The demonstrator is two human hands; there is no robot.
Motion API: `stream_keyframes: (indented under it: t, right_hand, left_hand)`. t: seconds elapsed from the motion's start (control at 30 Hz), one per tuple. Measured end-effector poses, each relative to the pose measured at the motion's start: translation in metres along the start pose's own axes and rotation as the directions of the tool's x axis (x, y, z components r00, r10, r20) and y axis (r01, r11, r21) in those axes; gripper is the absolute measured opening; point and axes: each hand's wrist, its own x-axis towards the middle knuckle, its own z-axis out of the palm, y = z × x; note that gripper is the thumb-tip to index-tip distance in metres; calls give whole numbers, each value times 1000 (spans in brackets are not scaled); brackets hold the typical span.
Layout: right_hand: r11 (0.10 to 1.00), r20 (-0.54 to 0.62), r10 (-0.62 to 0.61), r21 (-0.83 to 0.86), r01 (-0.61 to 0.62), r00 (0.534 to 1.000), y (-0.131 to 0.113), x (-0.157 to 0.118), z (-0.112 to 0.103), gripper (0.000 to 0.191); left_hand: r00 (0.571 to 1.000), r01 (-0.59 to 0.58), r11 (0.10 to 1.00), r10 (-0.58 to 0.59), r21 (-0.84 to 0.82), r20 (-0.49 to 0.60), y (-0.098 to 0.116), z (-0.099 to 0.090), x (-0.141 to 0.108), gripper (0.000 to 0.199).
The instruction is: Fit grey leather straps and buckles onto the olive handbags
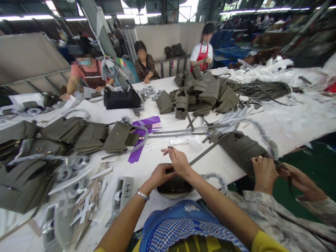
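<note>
1. From where I stand, the dark olive, smooth leather-like bag point(174, 189) sits at the near edge of the long white-covered table point(145, 168), right in front of the worker in the blue-and-white checked apron point(174, 231).
2. The worker's left hand point(160, 175), below a shiny silver-coloured bracelet point(143, 195), is curled at the bag's upper edge; I can't tell how firmly it grips.
3. The right hand point(180, 162) is raised over the bag, partly closed, its fingers pointing left. A small dark bit shows by the fingertips, but I can't make out whether it is held.
4. Just to the right, a neighbour in mottled pale sleeves point(262, 206) has both hands by another olive bag with a flap point(243, 148).
5. To the left, more olive flap bags point(90, 136) lie close together, the nearest the middle touching bright purple sheeting point(138, 152).
6. Below them are a grey plastic tape dispenser point(122, 196) and scattered pale strips point(88, 206).
7. Farther across, a big heap of olive bags point(204, 91) is piled up, and three people stand or sit along the far side, one in a red apron point(203, 54).
</note>
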Motion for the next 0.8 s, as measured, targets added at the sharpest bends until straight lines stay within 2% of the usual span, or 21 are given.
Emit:
stream_keyframes:
  t: [0.03, 0.07, 0.13, 0.2, 0.27, 0.33, 0.4, 0.5, 0.57, 0.63, 0.67, 0.73, 0.8]
  right_hand:
    - [983, -50, 9, 185, 1, 999, -7, 7, -9, 37]
    - [927, -108, 28, 375, 15, 994, -13, 14, -21, 39]
    - [737, -234, 90, 670, 94, 968, -19, 24, -49, 38]
    - [569, -363, 185, 797, 202, 913, -15, 26, -78, 34]
    - [503, -427, 303, 831, 238, 852, -5, 18, -95, 29]
    - [517, -374, 397, 846, 132, 838, 8, 0, -96, 25]
    - [582, -222, 444, 808, -92, 868, 18, -23, -82, 28]
    - [760, -33, 452, 538, -365, 891, 31, -53, -51, 38]
    - [875, -22, 434, 248, -416, 901, 40, -65, -38, 38]
    - [920, -50, 391, 6, -391, 919, 47, -70, -33, 30]
    - [927, -68, 367, -53, -370, 928, 50, -71, -34, 27]
    - [934, -106, 354, -17, -357, 929, 53, -71, -38, 24]
    - [906, -154, 406, 200, -374, 901, 54, -69, -42, 23]
  left_hand:
    - [998, -8, 999, 11, -45, 55, 4, 2, -1, 24]
    - [996, -11, 996, 19, -93, 85, 7, 3, -3, 26]
    - [996, 13, 984, 4, -177, 94, 13, 4, -5, 30]
    - [996, 54, 977, -39, -205, 75, 16, 5, -6, 33]
    - [998, 64, 983, -61, -171, 24, 17, 6, -5, 32]
    - [996, 67, 995, -72, -79, -60, 16, 9, -3, 27]
    - [984, 104, 993, -96, 51, -148, 16, 15, 0, 23]
    - [962, 200, 946, -142, 253, -232, 20, 26, 0, 25]
    - [957, 226, 913, -142, 340, -254, 22, 33, -2, 31]
    - [959, 215, 907, -126, 362, -254, 24, 36, -4, 36]
    - [961, 205, 915, -121, 347, -250, 24, 36, -4, 36]
    - [971, 164, 949, -108, 270, -214, 23, 34, -4, 32]
    - [989, 98, 983, -78, 158, -129, 22, 28, -3, 27]
